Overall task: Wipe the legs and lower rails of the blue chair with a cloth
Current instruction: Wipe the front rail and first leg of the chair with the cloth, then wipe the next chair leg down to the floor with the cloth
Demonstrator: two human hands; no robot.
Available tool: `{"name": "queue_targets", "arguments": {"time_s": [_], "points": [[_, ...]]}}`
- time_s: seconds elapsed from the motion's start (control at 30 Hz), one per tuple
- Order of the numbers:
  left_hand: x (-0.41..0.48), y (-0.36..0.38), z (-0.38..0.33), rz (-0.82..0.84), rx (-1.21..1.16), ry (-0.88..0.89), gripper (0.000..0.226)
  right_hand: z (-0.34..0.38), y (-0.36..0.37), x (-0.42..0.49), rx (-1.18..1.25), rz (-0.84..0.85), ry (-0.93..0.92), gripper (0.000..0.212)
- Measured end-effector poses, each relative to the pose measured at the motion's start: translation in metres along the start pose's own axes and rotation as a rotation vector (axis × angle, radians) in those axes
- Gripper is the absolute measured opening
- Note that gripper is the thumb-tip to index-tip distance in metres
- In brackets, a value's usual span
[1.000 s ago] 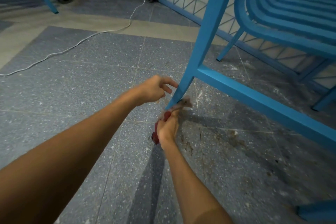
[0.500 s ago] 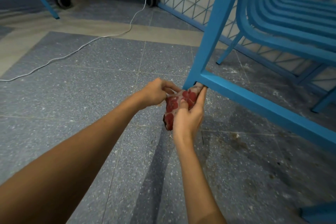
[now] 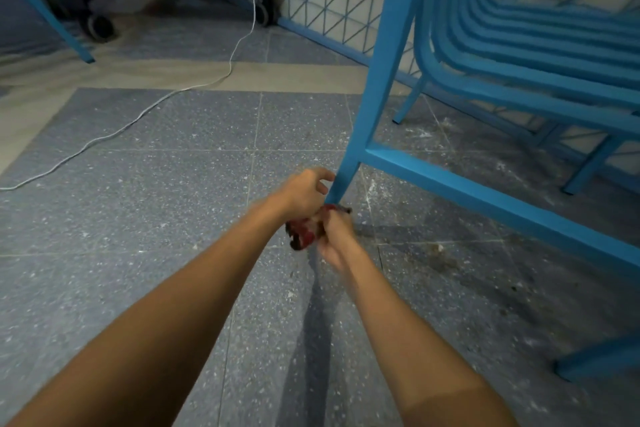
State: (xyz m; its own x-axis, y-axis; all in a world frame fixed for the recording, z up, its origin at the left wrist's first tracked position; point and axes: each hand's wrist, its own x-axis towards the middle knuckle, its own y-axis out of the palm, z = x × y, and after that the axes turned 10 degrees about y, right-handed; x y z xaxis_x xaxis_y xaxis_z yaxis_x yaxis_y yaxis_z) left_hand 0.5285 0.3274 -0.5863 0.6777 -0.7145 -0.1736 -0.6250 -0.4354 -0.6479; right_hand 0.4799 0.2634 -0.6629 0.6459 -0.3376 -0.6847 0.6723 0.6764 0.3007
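1. Saw a grey speckled floor [image 3: 173, 184], dusty near the chair.
2. Saw the blue chair [image 3: 554, 42] standing on it, with its lower rail [image 3: 485, 201] running off to the right.
3. Saw the front leg [image 3: 381, 80] slanting down.
4. Found the left grip [image 3: 304, 191] curled against the leg's bottom; could not tell if clamped.
5. Found the right grip [image 3: 336, 239], blurry, clamped on the red cloth [image 3: 303, 236] at that leg's foot.

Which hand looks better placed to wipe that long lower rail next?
Probably the right hand: it holds the red cloth at the foot of the chair leg, nearer the lower rail. The left hand only touches the leg.
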Motion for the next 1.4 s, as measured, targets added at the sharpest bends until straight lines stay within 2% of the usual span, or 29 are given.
{"name": "queue_targets", "arguments": {"time_s": [0.07,0.17,0.27,0.37,0.43,0.53,0.6,0.67,0.77,0.83,0.93,1.0,1.07,1.13,1.2,1.23,1.3,1.4], "points": [[-0.005,0.002,-0.008,0.01,0.024,-0.007,0.049,0.016,0.003,-0.019,0.134,0.016,-0.026,0.017],[-0.01,-0.001,-0.026,-0.057,0.024,-0.009,0.045,0.032,-0.003,-0.041,0.213,0.0,-0.027,0.026],[-0.014,0.001,-0.042,-0.146,0.006,-0.027,0.039,0.041,-0.017,-0.062,0.222,-0.009,-0.025,0.034],[-0.023,0.021,-0.057,-0.177,-0.012,-0.021,0.029,0.046,-0.037,-0.08,0.122,-0.047,-0.078,0.037],[-0.03,0.041,-0.073,-0.076,-0.038,0.013,0.028,0.053,-0.066,-0.095,0.0,-0.119,-0.105,0.033],[-0.033,0.075,-0.104,0.225,0.016,0.045,0.032,0.065,-0.122,-0.123,-0.211,-0.198,-0.051,0.02],[-0.038,0.095,-0.136,0.38,0.017,0.022,0.034,0.076,-0.159,-0.148,-0.303,-0.198,0.021,0.022],[-0.043,0.113,-0.166,0.463,-0.182,-0.086,0.042,0.088,-0.19,-0.166,-0.331,-0.131,0.087,0.033],[-0.045,0.147,-0.193,0.469,-0.535,-0.261,0.05,0.103,-0.222,-0.193,-0.383,-0.1,0.135,0.037],[-0.045,0.177,-0.206,0.482,-0.711,-0.364,0.044,0.112,-0.249,-0.211,-0.411,-0.084,0.158,0.03],[-0.047,0.226,-0.204,0.563,-1.024,-0.389,0.032,0.119,-0.301,-0.233,-0.493,-0.006,0.22,0.037],[-0.046,0.244,-0.202,0.462,-1.124,-0.423,0.029,0.126,-0.334,-0.244,-0.558,-0.043,0.211,0.033],[-0.035,0.262,-0.198,0.235,-1.122,-0.434,0.017,0.133,-0.364,-0.25,-0.714,-0.211,0.16,0.022],[-0.023,0.27,-0.198,0.004,-1.077,-0.378,0.02,0.137,-0.391,-0.249,-0.841,-0.434,0.034,0.018],[-0.02,0.277,-0.211,-0.148,-0.979,-0.245,0.009,0.14,-0.416,-0.243,-0.899,-0.601,-0.183,0.028],[-0.022,0.277,-0.219,-0.172,-0.918,-0.179,0.011,0.142,-0.419,-0.24,-0.921,-0.61,-0.302,0.035],[-0.032,0.289,-0.246,-0.129,-0.87,-0.063,0.014,0.14,-0.422,-0.236,-0.955,-0.523,-0.473,0.041],[-0.049,0.322,-0.271,-0.069,-0.861,0.122,0.029,0.132,-0.414,-0.231,-0.902,-0.415,-0.641,0.035]]}}
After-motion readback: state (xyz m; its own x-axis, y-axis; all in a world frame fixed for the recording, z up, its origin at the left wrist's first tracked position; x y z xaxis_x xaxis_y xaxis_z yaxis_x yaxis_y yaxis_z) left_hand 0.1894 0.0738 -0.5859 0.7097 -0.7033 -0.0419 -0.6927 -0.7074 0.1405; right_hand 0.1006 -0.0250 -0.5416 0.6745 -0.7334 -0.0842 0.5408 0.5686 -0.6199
